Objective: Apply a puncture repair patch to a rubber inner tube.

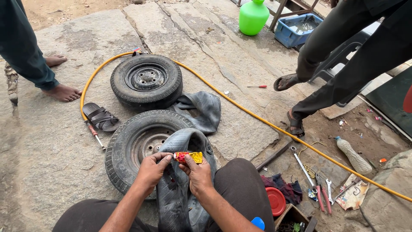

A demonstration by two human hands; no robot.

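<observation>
Both hands (176, 169) together at centre (fingers pinched, forearms converging).

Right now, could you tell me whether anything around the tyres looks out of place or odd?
Yes: a single dark sandal lies alone beside the yellow hose, with no partner in view. A small red-handled screwdriver also lies by itself on the stone, apart from the tools on the right.

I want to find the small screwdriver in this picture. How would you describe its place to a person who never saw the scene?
Start from the far tyre lying flat on the stone floor and follow the yellow hose to its right. Just beyond the hose, on bare stone near a sandalled foot, lies the screwdriver. It lies alone and has a red handle, unlike the tools lower right.
</observation>
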